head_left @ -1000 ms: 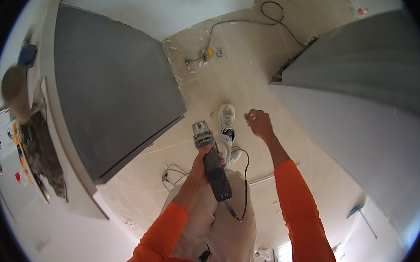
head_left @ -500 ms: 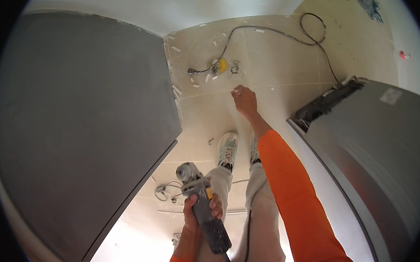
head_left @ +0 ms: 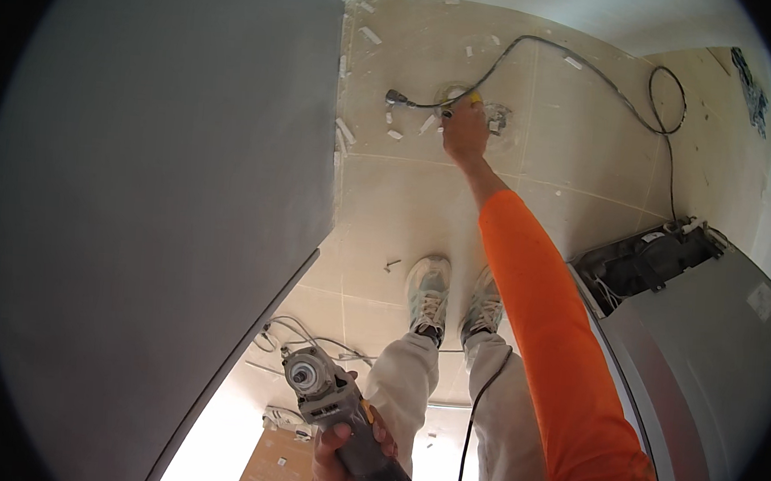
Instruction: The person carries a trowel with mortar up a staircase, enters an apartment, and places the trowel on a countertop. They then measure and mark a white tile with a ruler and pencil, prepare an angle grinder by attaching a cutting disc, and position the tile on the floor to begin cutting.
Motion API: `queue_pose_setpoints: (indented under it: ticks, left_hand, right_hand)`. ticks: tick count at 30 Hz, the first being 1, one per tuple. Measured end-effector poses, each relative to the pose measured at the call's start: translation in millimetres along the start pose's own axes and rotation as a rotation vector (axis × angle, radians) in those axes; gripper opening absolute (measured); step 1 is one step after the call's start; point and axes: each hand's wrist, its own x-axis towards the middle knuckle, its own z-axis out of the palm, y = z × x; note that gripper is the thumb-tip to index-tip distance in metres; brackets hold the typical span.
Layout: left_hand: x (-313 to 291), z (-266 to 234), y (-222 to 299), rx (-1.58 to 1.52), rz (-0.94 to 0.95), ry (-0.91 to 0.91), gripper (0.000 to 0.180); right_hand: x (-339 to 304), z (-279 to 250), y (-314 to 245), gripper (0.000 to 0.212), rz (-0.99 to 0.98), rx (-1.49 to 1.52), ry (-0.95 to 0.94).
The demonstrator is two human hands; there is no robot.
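Right hand [head_left: 466, 134] advanced to yellow item [head_left: 475, 97], apart from panel edge [head_left: 331, 147].

We count two hands [head_left: 466, 132], one angle grinder [head_left: 358, 444], one orange sleeve [head_left: 544, 341], two trouser legs [head_left: 402, 380], two shoes [head_left: 429, 290], one dark plug [head_left: 397, 98] at upper centre, one cable loop [head_left: 684, 100] at upper right, and several white chips [head_left: 370, 35] too small to number exactly.
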Motion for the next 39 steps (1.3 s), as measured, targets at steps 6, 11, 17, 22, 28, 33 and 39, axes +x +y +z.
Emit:
queue_pose_setpoints:
  ticks: [6,11,17,22,28,33,39]
  left_hand:
    - [-2.0,-9.5,12.1,-0.153,-0.034,-0.005,0.09]
    - [-7.2,-12.2,10.6,-0.156,-0.029,-0.09,0.089]
    - [-2.3,-12.1,14.0,0.003,-0.046,-0.015,0.09]
    - [-6.1,-2.4,6.8,-0.101,-0.059,-0.001,0.065]
    - [-23.4,3.1,-10.3,-0.002,-0.098,-0.026,0.05]
    - [-88.1,31.8,-40.9,-0.019,-0.095,0.001,0.042]
    - [-199.9,87.4,-56.0,0.156,0.042,-0.055,0.036]
  right_hand:
    - [1.4,0.7,37.1,0.035,0.075,0.941,-0.216]
    - [21.8,-27.7,40.2,0.047,0.324,1.05,-0.308]
    - [8.8,-23.2,1.9,0.059,0.086,-0.078,-0.021]
    - [22.0,-27.9,14.3,0.078,0.303,0.02,-0.351]
    - [-37.9,-86.2,55.7,0.061,0.149,0.269,-0.607]
    - [-217.4,-207.8,80.4,0.052,0.229,0.614,-0.445]
    - [-354.4,-430.9,25.0,0.04,0.463,0.807,-0.499]
